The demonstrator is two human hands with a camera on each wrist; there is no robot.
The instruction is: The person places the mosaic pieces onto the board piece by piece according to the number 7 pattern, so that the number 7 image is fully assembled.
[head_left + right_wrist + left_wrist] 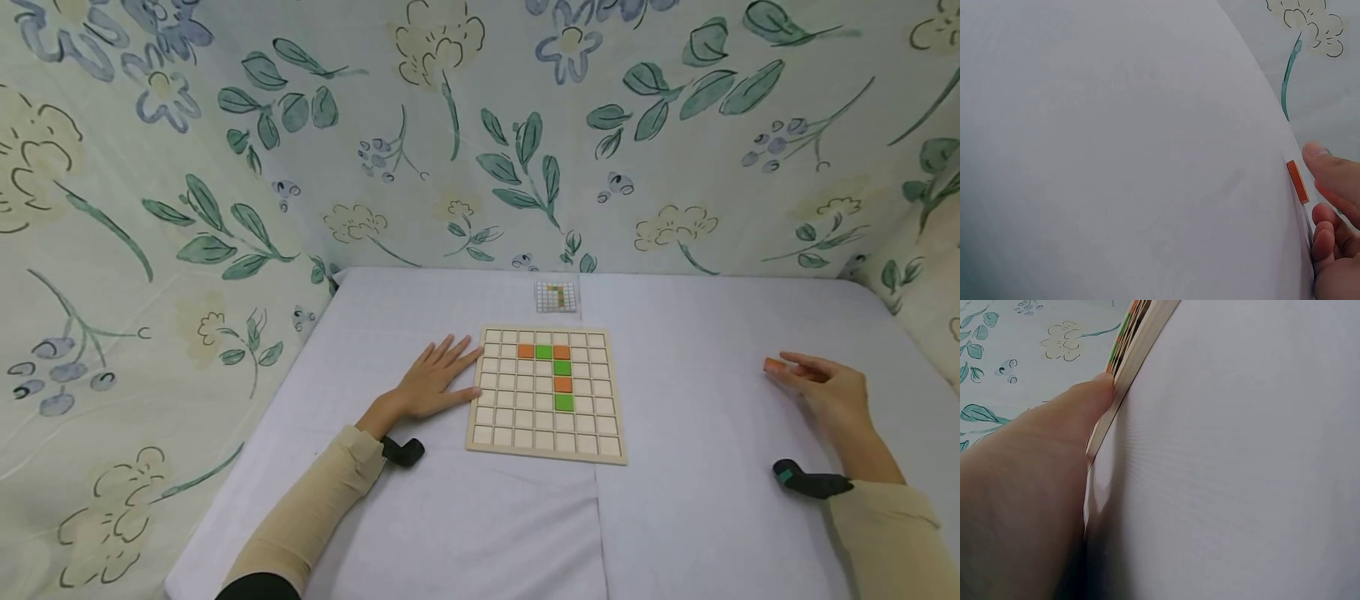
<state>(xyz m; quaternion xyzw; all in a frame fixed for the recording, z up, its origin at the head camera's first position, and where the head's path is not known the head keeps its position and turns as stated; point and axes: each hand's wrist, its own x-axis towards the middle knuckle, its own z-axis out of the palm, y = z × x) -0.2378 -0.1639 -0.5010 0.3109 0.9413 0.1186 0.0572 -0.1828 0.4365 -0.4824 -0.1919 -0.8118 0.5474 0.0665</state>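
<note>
A wooden grid board [547,456] lies on the white cloth, with orange and green square tiles in some cells. They form a row of three near the top, from whose right end a column runs down. My left hand [433,385] is spread flat at the board's left side, its thumb and fingertips touching the edge. The thumb [1094,400] also shows against the board's side [1141,359] in the left wrist view. Far to the right, my right hand [834,396] pinches an orange tile [774,365] at its fingertips. The right wrist view shows this orange tile [1297,181] beside curled fingers.
A small printed card [555,297] with a grid and a similar coloured pattern lies behind the board. The white cloth [690,400] spreads between the board and my right hand. Floral fabric [465,183] hangs behind and beside the table.
</note>
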